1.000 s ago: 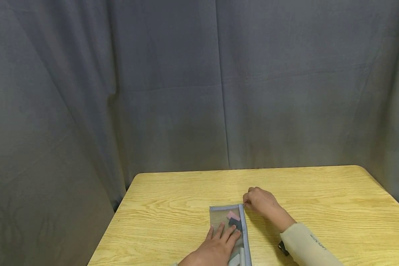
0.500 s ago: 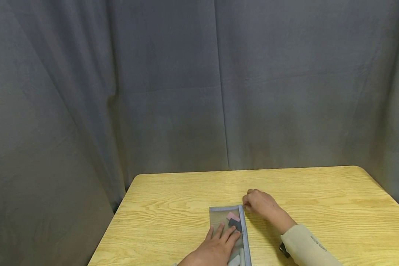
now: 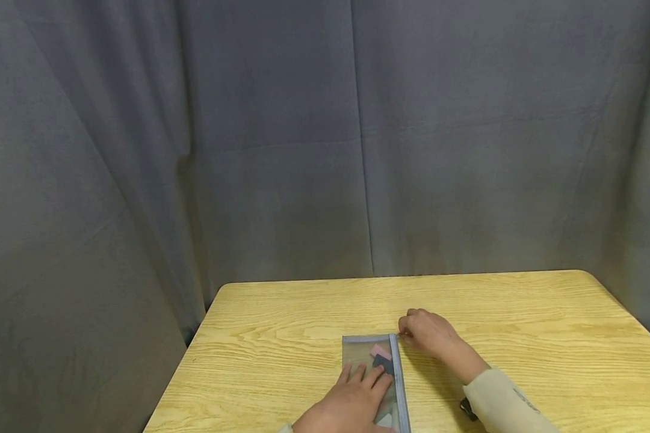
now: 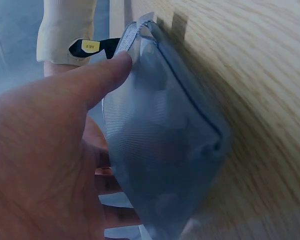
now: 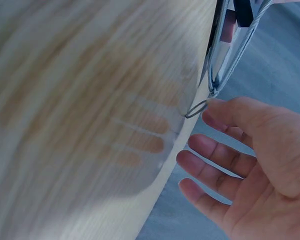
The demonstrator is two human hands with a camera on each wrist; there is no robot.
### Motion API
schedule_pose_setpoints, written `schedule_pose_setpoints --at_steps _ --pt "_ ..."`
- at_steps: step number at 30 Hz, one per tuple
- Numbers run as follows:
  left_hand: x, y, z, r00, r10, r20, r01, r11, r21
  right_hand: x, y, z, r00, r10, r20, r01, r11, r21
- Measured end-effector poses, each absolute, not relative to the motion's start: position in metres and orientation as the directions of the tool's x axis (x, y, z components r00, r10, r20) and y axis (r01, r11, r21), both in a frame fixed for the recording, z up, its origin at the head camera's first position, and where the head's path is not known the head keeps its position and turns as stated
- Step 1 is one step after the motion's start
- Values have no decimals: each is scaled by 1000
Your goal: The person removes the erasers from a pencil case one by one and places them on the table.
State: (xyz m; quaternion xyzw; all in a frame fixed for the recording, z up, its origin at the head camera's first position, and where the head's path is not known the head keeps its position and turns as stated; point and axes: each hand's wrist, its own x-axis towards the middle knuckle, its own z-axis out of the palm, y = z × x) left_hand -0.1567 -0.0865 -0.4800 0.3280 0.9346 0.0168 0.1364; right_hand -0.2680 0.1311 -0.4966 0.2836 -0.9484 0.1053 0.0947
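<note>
A grey mesh zip pouch (image 3: 364, 353) lies flat on the wooden table (image 3: 520, 325), its zipper edge on the right. Inside show a pink piece (image 3: 381, 351) and a dark piece (image 3: 383, 363). My left hand (image 3: 357, 394) presses flat on the pouch's near half with straight fingers; in the left wrist view the left hand (image 4: 45, 165) lies against the pouch (image 4: 160, 160). My right hand (image 3: 421, 332) sits beside the pouch's far right corner. In the right wrist view the right hand (image 5: 240, 150) has loosely spread fingers, one fingertip touching the zipper pull loop (image 5: 196, 108).
A dark grey curtain (image 3: 325, 150) hangs behind and to both sides of the table. The table's far edge and rounded right corner (image 3: 590, 275) are in view. A beige sleeve (image 3: 506, 406) with a black strap covers my right forearm.
My right hand has drifted slightly right of the pouch's corner. My left hand slid a little toward me on the pouch. The pouch stays put.
</note>
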Motion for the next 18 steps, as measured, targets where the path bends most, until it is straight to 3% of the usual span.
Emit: schedule_pose_setpoints --at_steps 8,18 --pt "-154 -82 -474 -747 615 -252 597 788 151 -253 138 -492 -850 -502 160 -526 829 -192" --pt "-155 -76 -473 -749 614 -248 588 789 178 -231 152 -483 -812 -573 114 -578 758 -302"
